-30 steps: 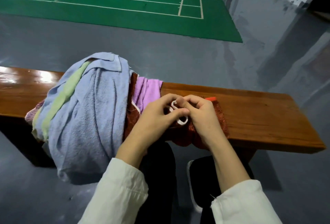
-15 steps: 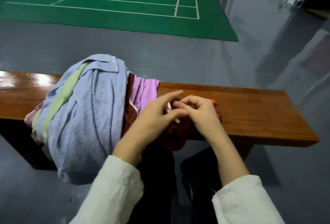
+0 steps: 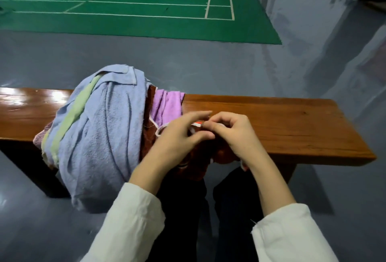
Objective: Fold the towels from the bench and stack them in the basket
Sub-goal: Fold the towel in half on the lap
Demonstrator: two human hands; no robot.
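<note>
Left grip (image 3: 177,138) uncurled, now spread over brown towel (image 3: 224,154); right grip (image 3: 234,134) pinches its trimmed edge on bench (image 3: 292,128).

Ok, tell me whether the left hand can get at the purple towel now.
Probably yes: the left hand sits right beside the purple towel, whose face lies uncovered; nothing stands between them.

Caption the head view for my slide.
Right hand pinches a brown terry towel, left hand alongside, on glossy wooden bench.
</note>
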